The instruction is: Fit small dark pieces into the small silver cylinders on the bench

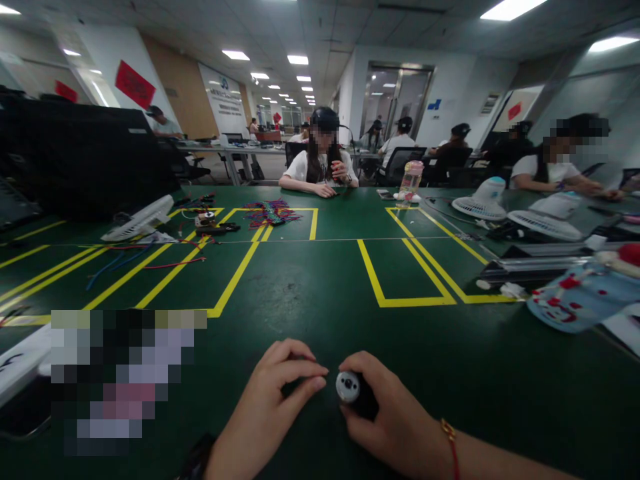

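Low over the near part of the green table [280, 327], my right hand [393, 403] grips a short black cylinder with a silver end face [348, 387]. That face is turned up towards me and shows a dark centre with small holes around it. Just left of it is my left hand [280, 393], its thumb and forefinger brought together in a pinch close to the silver face. Whether something tiny sits between those fingertips cannot be made out. The lower part of the black cylinder is hidden by my right fingers.
Yellow tape outlines mark the table. Farther back lie a bundle of coloured wires [273, 215], a white fan [137, 220] and a pink bottle [411, 179]. A blue patterned bag [575, 297] sits at right. Across the table a person [320, 163] is seated.
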Demonstrator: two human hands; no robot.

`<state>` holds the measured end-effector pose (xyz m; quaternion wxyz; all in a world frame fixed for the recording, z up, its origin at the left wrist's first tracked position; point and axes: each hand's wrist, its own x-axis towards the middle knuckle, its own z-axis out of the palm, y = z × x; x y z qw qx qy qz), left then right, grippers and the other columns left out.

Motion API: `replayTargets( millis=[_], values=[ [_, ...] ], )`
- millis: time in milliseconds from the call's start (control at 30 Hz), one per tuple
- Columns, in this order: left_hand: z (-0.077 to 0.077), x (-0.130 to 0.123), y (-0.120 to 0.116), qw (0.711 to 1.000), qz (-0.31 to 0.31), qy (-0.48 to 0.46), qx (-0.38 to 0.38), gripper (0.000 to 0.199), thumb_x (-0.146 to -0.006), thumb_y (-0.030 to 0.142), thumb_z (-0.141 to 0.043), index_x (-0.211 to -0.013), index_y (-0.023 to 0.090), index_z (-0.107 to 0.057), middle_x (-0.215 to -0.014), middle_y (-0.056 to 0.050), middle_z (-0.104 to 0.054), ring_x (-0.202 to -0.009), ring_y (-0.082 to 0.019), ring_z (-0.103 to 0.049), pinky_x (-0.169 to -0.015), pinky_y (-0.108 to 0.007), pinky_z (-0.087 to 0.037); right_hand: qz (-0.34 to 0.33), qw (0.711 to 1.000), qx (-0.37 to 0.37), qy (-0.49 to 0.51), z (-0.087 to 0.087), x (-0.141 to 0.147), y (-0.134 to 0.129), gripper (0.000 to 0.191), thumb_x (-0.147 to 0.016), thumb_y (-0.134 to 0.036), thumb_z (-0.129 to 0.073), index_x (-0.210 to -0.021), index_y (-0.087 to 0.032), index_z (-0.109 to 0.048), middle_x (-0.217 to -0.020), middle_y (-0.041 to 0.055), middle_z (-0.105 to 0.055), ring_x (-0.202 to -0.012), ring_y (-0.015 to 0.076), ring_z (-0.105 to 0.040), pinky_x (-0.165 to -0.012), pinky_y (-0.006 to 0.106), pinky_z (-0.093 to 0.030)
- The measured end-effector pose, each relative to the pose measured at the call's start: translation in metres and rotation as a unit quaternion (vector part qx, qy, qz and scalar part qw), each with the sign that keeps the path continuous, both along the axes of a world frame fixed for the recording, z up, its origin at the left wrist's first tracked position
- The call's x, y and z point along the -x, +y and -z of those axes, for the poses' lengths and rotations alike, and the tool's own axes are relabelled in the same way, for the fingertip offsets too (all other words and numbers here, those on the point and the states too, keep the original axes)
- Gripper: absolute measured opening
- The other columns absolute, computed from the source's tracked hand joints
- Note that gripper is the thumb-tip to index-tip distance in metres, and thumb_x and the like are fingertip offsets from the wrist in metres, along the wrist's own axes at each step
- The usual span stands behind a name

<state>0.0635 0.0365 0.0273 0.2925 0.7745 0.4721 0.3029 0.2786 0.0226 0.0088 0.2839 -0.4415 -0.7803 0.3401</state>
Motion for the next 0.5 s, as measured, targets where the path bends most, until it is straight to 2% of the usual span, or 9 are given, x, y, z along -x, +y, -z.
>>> replayTargets(
  millis=[100,167,233,300,400,500],
  values=[
    [0.014,-0.003,0.001,0.996,0.011,0.085,0.005,0.017,-0.083,0.021,-0.068,-0.091,0.034,-0.075,-0.101,0.0,-0.064,-0.096,-0.022,-0.058,-0.085,-0.038,-0.046,0.002,1.0,-0.004,0.003,-0.001,0.003,-0.001,0.035,-0.073,-0.012,-0.053,-0.107,-0.022,-0.048,-0.099,-0.0001,-0.054,-0.087,0.0094,-0.052,-0.077,0.024,-0.044],
    [0.017,-0.007,0.0,0.993,0.019,0.112,0.006,0.019,-0.082,0.022,-0.068,-0.095,0.036,-0.074,-0.101,0.0,-0.066,-0.096,-0.022,-0.058,-0.086,-0.039,-0.046,0.002,1.0,-0.005,0.002,-0.002,0.004,-0.001,0.035,-0.074,-0.013,-0.054,-0.108,-0.022,-0.048,-0.101,0.0001,-0.054,-0.089,0.0094,-0.052,-0.079,0.024,-0.045],
    [0.016,-0.005,-0.002,0.994,0.021,0.103,0.013,0.024,-0.084,0.024,-0.067,-0.104,0.036,-0.071,-0.105,0.0,-0.065,-0.099,-0.022,-0.058,-0.089,-0.04,-0.046,0.015,1.0,-0.009,0.001,-0.004,-0.002,0.001,0.035,-0.076,-0.015,-0.056,-0.109,-0.023,-0.047,-0.103,0.0002,-0.055,-0.092,0.0094,-0.053,-0.082,0.023,-0.046],
    [0.012,0.005,-0.004,0.997,0.017,0.072,0.028,0.031,-0.086,0.026,-0.064,-0.116,0.035,-0.065,-0.112,-0.001,-0.063,-0.103,-0.021,-0.058,-0.092,-0.038,-0.046,0.056,0.998,-0.026,-0.008,-0.007,-0.021,0.004,0.038,-0.079,-0.021,-0.057,-0.114,-0.023,-0.045,-0.108,0.0014,-0.055,-0.097,0.0105,-0.055,-0.087,0.024,-0.047],
    [0.009,0.035,-0.008,0.998,-0.006,0.047,0.045,0.035,-0.091,0.03,-0.056,-0.125,0.035,-0.057,-0.122,-0.002,-0.057,-0.111,-0.019,-0.056,-0.096,-0.035,-0.046,0.163,0.981,-0.086,-0.057,-0.002,-0.085,0.002,0.048,-0.082,-0.033,-0.059,-0.125,-0.025,-0.04,-0.117,0.0043,-0.054,-0.104,0.0139,-0.056,-0.091,0.027,-0.048],
    [0.015,0.071,-0.011,0.995,-0.058,0.072,0.046,0.034,-0.092,0.035,-0.052,-0.126,0.035,-0.055,-0.126,-0.001,-0.054,-0.115,-0.02,-0.055,-0.1,-0.036,-0.045,0.29,0.933,-0.158,-0.145,0.02,-0.181,-0.011,0.058,-0.076,-0.044,-0.064,-0.127,-0.026,-0.045,-0.114,0.0054,-0.058,-0.095,0.019,-0.06,-0.079,0.031,-0.052]
  ],
)
